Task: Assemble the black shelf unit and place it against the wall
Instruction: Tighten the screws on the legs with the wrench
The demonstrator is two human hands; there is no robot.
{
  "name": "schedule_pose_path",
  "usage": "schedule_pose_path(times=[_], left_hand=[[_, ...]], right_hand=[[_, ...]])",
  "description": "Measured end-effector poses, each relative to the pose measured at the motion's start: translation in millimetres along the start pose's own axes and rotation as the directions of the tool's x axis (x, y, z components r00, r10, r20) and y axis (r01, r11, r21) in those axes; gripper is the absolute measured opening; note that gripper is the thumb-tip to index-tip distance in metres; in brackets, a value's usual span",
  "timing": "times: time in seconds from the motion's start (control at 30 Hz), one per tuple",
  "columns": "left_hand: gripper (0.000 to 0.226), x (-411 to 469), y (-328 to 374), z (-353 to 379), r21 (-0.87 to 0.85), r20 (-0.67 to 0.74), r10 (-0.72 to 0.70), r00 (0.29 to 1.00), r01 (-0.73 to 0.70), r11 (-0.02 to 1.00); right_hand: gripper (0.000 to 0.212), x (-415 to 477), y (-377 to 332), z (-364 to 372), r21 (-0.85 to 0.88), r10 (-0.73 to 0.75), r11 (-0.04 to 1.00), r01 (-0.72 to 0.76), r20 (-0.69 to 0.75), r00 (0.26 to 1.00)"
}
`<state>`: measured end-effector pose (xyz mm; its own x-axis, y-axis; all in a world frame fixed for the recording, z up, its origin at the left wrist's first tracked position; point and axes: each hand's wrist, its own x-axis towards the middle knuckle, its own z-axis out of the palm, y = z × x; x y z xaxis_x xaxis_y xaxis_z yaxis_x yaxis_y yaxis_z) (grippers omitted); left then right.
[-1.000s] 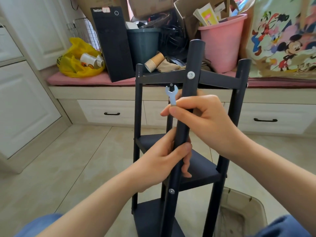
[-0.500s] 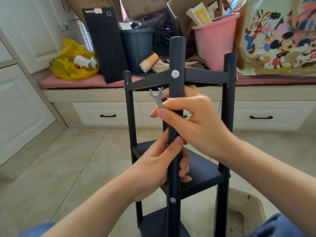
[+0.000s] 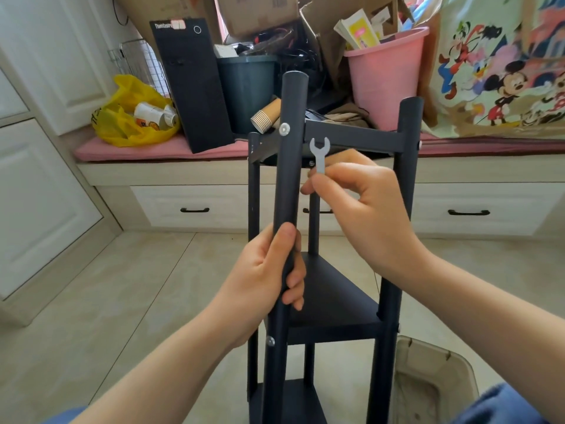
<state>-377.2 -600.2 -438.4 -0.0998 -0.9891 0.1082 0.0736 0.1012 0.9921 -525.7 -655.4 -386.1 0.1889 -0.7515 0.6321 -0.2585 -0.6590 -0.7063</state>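
Note:
The black shelf unit [image 3: 336, 298] stands upright on the tiled floor right in front of me, with round black posts and dark shelves. My left hand [image 3: 269, 270] grips the nearest post at mid height. My right hand [image 3: 360, 206] pinches a small silver wrench [image 3: 319, 153] by its handle, jaws up, just right of that post and below the top shelf rail. A silver bolt head [image 3: 284, 129] shows near the top of the gripped post, another bolt head [image 3: 270, 341] lower down.
A low white bench with drawers [image 3: 195, 206] and a pink cushion runs behind the shelf, piled with a pink bucket [image 3: 385, 78], a dark bin [image 3: 247, 87], a black panel [image 3: 192, 87], a yellow bag [image 3: 128, 117] and boxes. A beige tub [image 3: 434, 381] sits at lower right. White cabinets [image 3: 39, 194] line the left.
My right hand has come off the near post and moved to its right, the wrench now upright beside the post. The shelf appears turned slightly, and my left hand keeps its grip.

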Motion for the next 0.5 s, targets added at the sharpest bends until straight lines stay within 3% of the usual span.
schedule_pose_path(times=[0.13, 0.27, 0.5], left_hand=[[0.058, -1, 2, 0, 0.019, -0.103, 0.026, 0.994, -0.024, 1.0], [0.057, 0, 4, -2, -0.024, -0.087, -0.012, 0.996, 0.01, 1.0], [0.059, 1, 3, -6, -0.058, -0.065, -0.064, 0.996, 0.061, 0.996]], right_hand=[[0.019, -1, 12, 6, -0.185, 0.123, 0.977, -0.109, 0.063, 0.99], [0.023, -1, 16, 13, -0.255, 0.184, 0.956, -0.146, 0.136, 0.973], [0.029, 15, 8, 26, -0.031, 0.256, 0.967, -0.254, 0.111, 0.96]])
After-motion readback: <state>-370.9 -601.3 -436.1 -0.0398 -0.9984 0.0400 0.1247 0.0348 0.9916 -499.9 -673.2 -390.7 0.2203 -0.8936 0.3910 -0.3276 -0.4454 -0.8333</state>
